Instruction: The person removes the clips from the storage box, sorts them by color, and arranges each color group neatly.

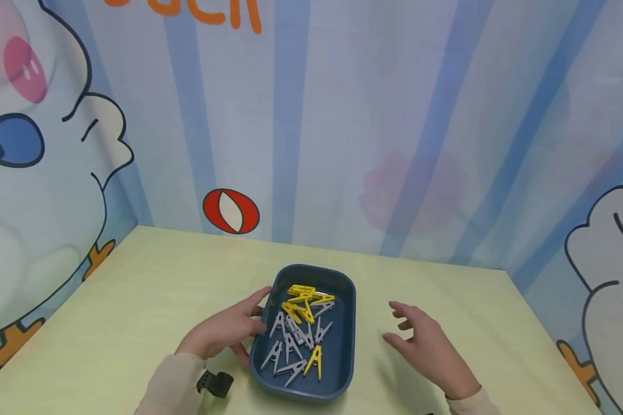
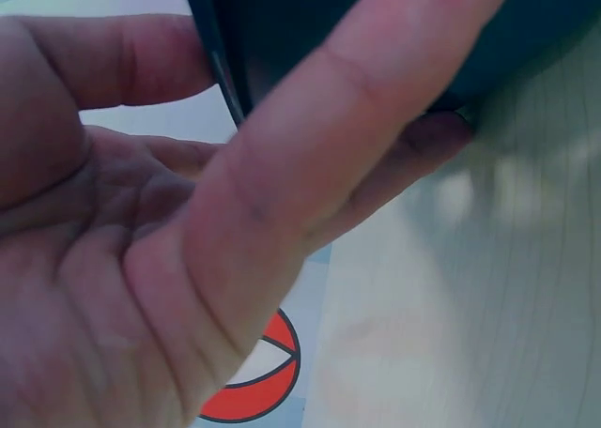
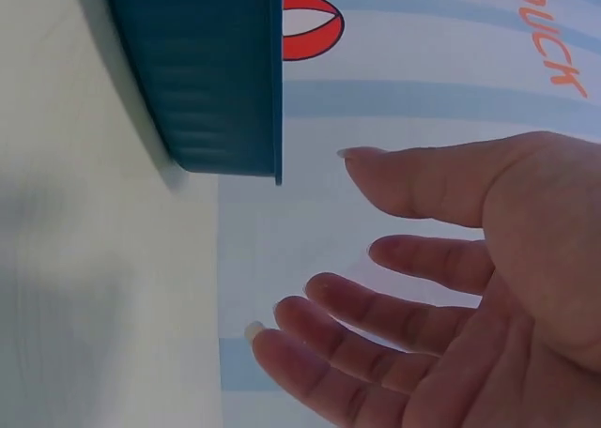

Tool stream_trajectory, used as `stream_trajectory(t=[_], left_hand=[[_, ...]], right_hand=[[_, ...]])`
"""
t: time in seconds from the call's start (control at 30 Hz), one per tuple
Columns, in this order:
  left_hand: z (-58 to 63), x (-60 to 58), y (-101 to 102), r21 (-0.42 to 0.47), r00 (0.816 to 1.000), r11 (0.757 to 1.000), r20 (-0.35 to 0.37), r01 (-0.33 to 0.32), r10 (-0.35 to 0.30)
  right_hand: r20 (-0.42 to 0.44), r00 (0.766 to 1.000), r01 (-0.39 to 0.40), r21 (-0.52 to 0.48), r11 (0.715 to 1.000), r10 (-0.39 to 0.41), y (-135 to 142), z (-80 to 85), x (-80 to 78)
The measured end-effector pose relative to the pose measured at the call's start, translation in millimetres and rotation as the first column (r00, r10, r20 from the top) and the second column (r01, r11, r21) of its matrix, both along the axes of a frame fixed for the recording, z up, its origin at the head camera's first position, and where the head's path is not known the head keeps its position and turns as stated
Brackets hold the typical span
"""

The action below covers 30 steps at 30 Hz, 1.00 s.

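A dark blue rectangular plastic box (image 1: 346,346) stands on the table, holding several yellow clothespins (image 1: 315,362) and several grey clothespins (image 1: 291,346). Most of the yellow ones are at the far end, with one near the front; the grey ones spread over the middle and front. My left hand (image 1: 223,329) touches the box's left side with its fingers spread, the fingertips along the wall and rim. In the left wrist view, one long finger (image 2: 272,165) crosses in front of the box. My right hand (image 1: 420,346) hangs apart to the box's right, fingers loosely bent and holding nothing.
The pale yellow table (image 1: 176,276) runs back to a blue-striped curtain (image 1: 332,144) printed with cartoon ducks and a red ball (image 1: 231,211). A small black device (image 1: 215,383) is strapped at my left wrist.
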State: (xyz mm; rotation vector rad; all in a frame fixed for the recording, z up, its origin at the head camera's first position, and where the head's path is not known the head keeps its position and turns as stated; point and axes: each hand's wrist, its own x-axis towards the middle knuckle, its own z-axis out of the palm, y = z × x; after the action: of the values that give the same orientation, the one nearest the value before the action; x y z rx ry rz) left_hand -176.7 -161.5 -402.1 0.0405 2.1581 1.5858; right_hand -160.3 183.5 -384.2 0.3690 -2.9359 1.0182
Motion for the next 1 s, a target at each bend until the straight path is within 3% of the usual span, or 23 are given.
stream_trajectory(t=[0.17, 0.43, 0.67, 1.0], left_hand=[[0.2, 1.2, 0, -0.016, 1.000, 1.000, 0.005, 0.006, -0.005], [-2.6, 2.0, 0, -0.009, 0.999, 1.000, 0.023, 0.029, -0.029], [4.0, -2.6, 3, -0.029, 0.999, 0.999, -0.009, 0.031, -0.031], [-2.9, -1.3, 1, 0.004, 0.998, 0.999, 0.019, 0.052, -0.052]], right_hand=[[0.012, 0.999, 0.045, 0.007, 0.999, -0.046, -9, -1.5, 1.2], [-0.016, 0.997, 0.081, -0.071, 0.994, -0.082, -30, -1.9, 7.5], [-0.044, 0.997, 0.063, -0.027, 0.998, -0.064, -49, 12.6, 2.2], [0.058, 0.998, -0.015, 0.028, 1.000, 0.013, -72, 16.7, -6.7]])
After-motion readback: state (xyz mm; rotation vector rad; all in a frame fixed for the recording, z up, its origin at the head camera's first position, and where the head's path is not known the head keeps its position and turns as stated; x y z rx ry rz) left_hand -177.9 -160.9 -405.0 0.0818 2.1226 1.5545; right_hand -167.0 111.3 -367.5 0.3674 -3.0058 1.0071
